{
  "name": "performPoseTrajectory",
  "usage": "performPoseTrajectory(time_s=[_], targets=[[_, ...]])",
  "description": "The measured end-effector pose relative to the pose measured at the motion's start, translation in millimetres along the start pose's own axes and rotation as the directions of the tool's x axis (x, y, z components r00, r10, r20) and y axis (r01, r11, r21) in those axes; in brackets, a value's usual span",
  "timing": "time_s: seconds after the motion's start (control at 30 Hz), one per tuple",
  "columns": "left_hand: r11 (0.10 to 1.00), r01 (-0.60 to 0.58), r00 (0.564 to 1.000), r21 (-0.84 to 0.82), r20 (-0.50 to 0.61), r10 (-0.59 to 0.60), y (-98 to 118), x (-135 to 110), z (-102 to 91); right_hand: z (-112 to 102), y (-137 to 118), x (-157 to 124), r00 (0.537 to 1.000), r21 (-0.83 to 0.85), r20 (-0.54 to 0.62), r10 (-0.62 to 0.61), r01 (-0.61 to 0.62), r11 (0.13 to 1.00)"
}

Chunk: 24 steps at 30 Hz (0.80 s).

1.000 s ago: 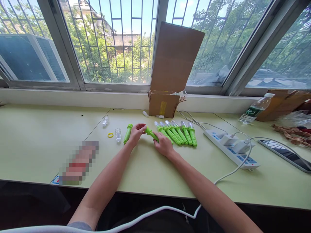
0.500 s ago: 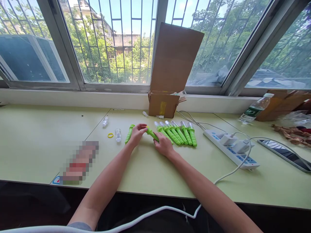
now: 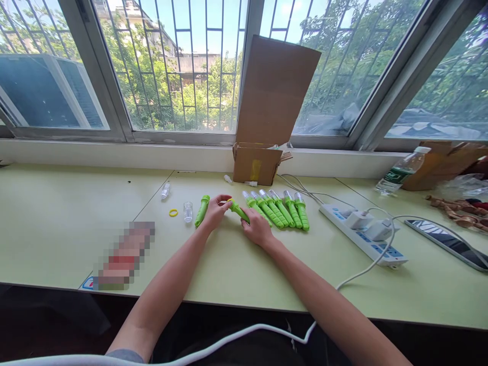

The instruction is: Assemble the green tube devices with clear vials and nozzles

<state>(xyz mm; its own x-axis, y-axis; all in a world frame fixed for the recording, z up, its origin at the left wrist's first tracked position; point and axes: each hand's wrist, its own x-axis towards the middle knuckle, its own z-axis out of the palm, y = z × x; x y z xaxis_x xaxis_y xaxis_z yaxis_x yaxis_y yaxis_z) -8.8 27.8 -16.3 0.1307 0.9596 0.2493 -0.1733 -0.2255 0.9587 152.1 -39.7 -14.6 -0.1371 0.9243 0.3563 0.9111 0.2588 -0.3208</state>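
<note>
Left hand (image 3: 218,212), mine: fingertips drawn together at the far end of the held piece, by a small yellow ring (image 3: 230,201) seated there; whether they grip that ring or only touch it, I cannot tell.

Right hand (image 3: 256,227), mine: clamped on the near end of a ribbed green plastic handle (image 3: 240,211) — the piece in work, held aslant between my two hands over the pale green tabletop (image 3: 68,203).

Beside my left hand: one loose ribbed green plastic handle (image 3: 202,211), lying on the tabletop.

Left of that: one clear plastic cup (image 3: 188,212); next to it, a flat yellow plastic ring (image 3: 173,213); behind these, a small clear plastic fitting (image 3: 165,191).

Beyond my right hand: a row of six green plastic handles with clear tips (image 3: 273,209), side by side, the leftmost partly hidden by the hand.

At the back: an open brown cardboard box (image 3: 251,165), lid raised against the window, two small whitish pieces (image 3: 227,179) near its base.

To my right: a white power strip (image 3: 366,236) with plugs, a dark-screened phone (image 3: 450,244) — and a clear plastic bottle (image 3: 402,173), green-labelled and tilted.
</note>
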Motion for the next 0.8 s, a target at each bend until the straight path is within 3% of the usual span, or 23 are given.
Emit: performPoseTrajectory(time_s=[0.3, 0.53, 0.8], targets=[[0.984, 0.094, 0.995, -0.15, 0.033, -0.09, 4.2, -2.0, -0.1, -0.6, -0.4, 0.0, 1.0, 0.004, -0.003, 0.0, 0.0, 1.0], [0.907, 0.203, 0.979, -0.368, 0.08, -0.187, 6.6, -2.4, -1.1, -1.2, -0.8, -0.5, 1.0, 0.032, -0.016, 0.006, -0.006, 0.999], [0.854, 0.292, 0.956, -0.43, 0.149, -0.252, 7.2, -4.3, 0.8, 0.1, 1.2, 0.5, 1.0, 0.069, -0.028, 0.001, 0.001, 0.998]])
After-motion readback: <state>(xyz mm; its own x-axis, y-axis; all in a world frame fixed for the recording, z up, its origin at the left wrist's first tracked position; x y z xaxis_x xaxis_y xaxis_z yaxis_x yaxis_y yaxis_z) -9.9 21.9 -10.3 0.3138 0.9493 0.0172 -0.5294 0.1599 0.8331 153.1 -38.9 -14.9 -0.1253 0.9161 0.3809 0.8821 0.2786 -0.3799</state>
